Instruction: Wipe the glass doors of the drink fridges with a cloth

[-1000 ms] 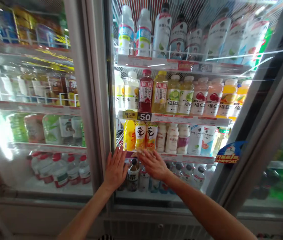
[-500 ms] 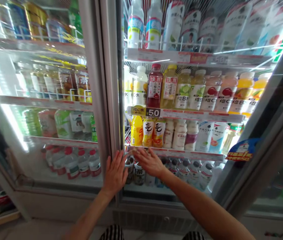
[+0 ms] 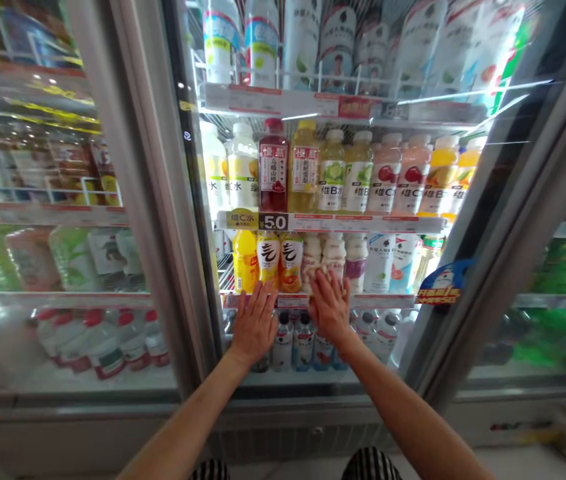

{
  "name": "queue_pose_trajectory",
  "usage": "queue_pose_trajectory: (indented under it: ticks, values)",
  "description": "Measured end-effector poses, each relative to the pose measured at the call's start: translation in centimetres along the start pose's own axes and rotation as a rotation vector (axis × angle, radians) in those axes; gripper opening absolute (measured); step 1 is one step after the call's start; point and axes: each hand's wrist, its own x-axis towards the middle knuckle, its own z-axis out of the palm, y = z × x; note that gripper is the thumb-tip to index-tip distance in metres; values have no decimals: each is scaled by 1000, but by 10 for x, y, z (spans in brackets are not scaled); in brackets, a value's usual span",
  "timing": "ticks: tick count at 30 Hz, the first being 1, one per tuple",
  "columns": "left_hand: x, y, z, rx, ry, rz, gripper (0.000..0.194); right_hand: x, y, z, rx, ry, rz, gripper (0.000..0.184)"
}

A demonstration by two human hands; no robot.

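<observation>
My left hand (image 3: 255, 325) lies flat with its fingers stretched upward, seemingly against the glass door (image 3: 283, 393) of a drinks fridge, below the yellow-orange bottles (image 3: 269, 260). To its right, my right hand (image 3: 331, 307) is also spread, fingers pointing up and left, in front of the pale cream bottles (image 3: 334, 250). A pale blur at its fingertips looks like their reflection; I cannot make out anything held. Behind both hands runs a shelf edge (image 3: 377, 301) with price strips, and small dark-capped bottles (image 3: 303, 340) stand beneath it.
Metal door frames (image 3: 150, 200) border the glass on the left and right. Upper shelves carry juice bottles (image 3: 305, 167) and white-labelled bottles (image 3: 337, 47). A blue sticker (image 3: 443, 281) is at the right. Red-capped bottles (image 3: 105, 340) stand in the left section. My striped-clad knees (image 3: 370, 463) show below.
Both hands have moved right along the glass, off the door's left frame, and now sit further apart. The view has shifted to the right.
</observation>
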Motion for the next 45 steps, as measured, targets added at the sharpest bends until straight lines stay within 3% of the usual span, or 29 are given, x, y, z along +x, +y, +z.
queue_pose_trajectory:
  ticks: [3, 8, 12, 14, 19, 24, 26, 28, 30, 33, 35, 37, 39, 41, 43, 45]
  values:
    - [14, 14, 7, -21, 4, 32, 65, -20, 18, -6, 6, -94, -101, 52]
    - [29, 37, 18, -59, 32, 119, 62, -26, 60, -18, -122, 163, 188, 63]
    - [35, 50, 23, -85, 6, 149, 59, -51, 92, -29, -178, 75, 169, 64]
    - [38, 53, 24, -86, -3, 164, 59, -55, 116, -36, -219, 103, 221, 62]
    - [56, 50, 24, -65, 47, 194, 61, -27, 168, -50, -251, 386, 511, 56]
    - [84, 34, 19, -56, 95, 198, 65, -14, 182, -55, -173, 331, 401, 55]
    - [98, 25, 15, -47, 127, 200, 65, 7, 191, -57, -175, 378, 463, 53]
    - [112, 18, 11, -24, 165, 198, 66, 40, 191, -58, -201, 475, 552, 54]
    - [122, 14, 9, -4, 186, 204, 66, 72, 172, -56, -221, 489, 508, 56]
    - [132, 9, 5, 12, 202, 193, 65, 100, 129, -51, -193, 227, 118, 62]
    - [137, -1, 0, 27, 217, 153, 64, 108, 121, -53, -173, 93, -106, 63]
    - [144, -18, -10, 54, 240, 94, 63, 117, 140, -59, -183, 169, -57, 60]
    - [152, -38, -20, 79, 270, 43, 64, 130, 168, -65, -200, 387, 217, 56]
    - [159, -52, -29, 90, 296, 4, 64, 145, 179, -65, -200, 538, 404, 55]
    - [163, -58, -33, 91, 311, -29, 63, 154, 162, -60, -184, 519, 380, 56]
    - [165, -58, -33, 92, 319, -48, 61, 157, 130, -53, -155, 328, 150, 59]
